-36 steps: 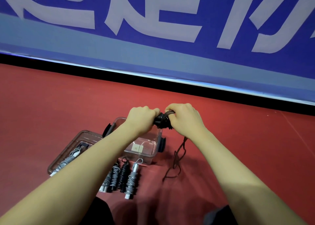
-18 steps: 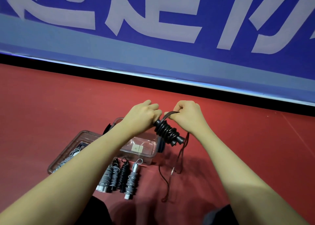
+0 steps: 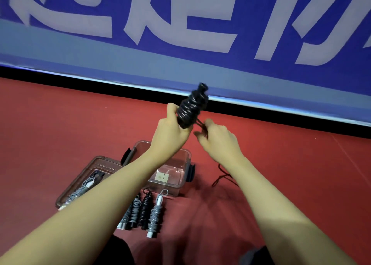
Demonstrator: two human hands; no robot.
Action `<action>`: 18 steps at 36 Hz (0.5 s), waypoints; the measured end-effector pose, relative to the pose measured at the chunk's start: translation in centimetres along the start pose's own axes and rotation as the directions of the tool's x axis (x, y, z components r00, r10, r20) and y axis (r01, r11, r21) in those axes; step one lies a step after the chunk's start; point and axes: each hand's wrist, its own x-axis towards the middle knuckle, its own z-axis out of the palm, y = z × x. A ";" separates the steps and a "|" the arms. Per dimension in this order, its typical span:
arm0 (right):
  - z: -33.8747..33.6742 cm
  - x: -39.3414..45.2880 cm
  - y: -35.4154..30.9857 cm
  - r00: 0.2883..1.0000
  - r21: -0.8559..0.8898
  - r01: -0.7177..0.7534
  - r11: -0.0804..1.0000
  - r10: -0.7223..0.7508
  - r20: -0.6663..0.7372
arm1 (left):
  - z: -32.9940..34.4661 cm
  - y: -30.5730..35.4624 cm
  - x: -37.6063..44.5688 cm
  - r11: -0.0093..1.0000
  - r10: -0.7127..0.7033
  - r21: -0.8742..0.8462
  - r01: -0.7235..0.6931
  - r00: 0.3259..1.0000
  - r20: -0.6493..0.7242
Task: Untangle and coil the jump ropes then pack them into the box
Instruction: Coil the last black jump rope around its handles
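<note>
My left hand [image 3: 170, 132] grips the lower end of a black jump rope bundle [image 3: 191, 106], coiled round its handles and tilted up and to the right. Just right of it, my right hand [image 3: 218, 138] pinches the loose dark cord [image 3: 201, 125] coming off the bundle. The cord's tail [image 3: 222, 176] lies on the red floor below my right forearm. A clear plastic box [image 3: 180, 184] stands on the floor under my arms. Several coiled grey and black ropes [image 3: 144, 210] lie in a row in front of the box.
The box's clear lid [image 3: 84, 174] lies left of it with one grey coiled rope [image 3: 82, 190] on it. A blue banner with white characters [image 3: 180, 34] runs along the far edge of the red floor [image 3: 60, 124]. My dark-clothed knees show at the bottom.
My left hand has lifted the black bundle and swung its free end from down-right to up-right. My right hand has dropped below it, still pinching the cord, and the tail has shifted right.
</note>
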 end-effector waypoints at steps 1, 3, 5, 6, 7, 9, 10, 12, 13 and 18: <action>0.1 -0.1 0.0 1.000 -0.008 0.023 1.000 -0.023 0.008 | 0.1 -0.1 0.3 0.999 -0.052 -0.003 0.052 0.999 -0.018; 0.3 -0.3 -0.1 0.997 -0.044 0.075 0.996 -0.074 0.020 | 0.2 -0.6 0.8 0.989 -0.139 0.053 0.140 0.990 -0.021; 0.3 -0.4 -0.3 0.993 -0.066 0.116 0.991 -0.115 0.017 | 0.2 -1.2 1.0 0.969 -0.194 0.154 0.192 0.981 -0.002; 0.3 -0.4 -0.4 0.992 -0.070 0.129 0.989 -0.128 0.009 | 0.3 -1.5 1.1 0.957 -0.206 0.210 0.200 0.979 0.004; 0.2 -0.4 -0.5 0.990 -0.071 0.142 0.987 -0.142 -0.003 | 0.3 -1.8 1.1 0.941 -0.213 0.270 0.202 0.977 0.010; 0.0 -0.5 -0.7 0.985 -0.070 0.172 0.983 -0.174 -0.023 | 0.4 -2.1 1.0 0.897 -0.223 0.396 0.196 0.975 0.024; -0.1 -0.6 -0.9 0.982 -0.068 0.186 0.980 -0.188 -0.024 | 0.5 -2.2 1.0 0.870 -0.229 0.456 0.189 0.973 0.034; -0.2 -0.7 -1.2 0.976 -0.068 0.218 0.974 -0.219 -0.007 | 0.5 -2.3 0.8 0.813 -0.240 0.558 0.170 0.969 0.054; -0.2 -0.7 -1.3 0.973 -0.070 0.233 0.970 -0.233 0.006 | 0.6 -2.4 0.8 0.784 -0.240 0.601 0.154 0.969 0.064; -0.8 -1.0 -1.5 0.958 -0.069 0.283 0.956 -0.280 0.053 | 0.5 -3.0 0.5 0.667 -0.209 0.745 0.035 0.968 0.142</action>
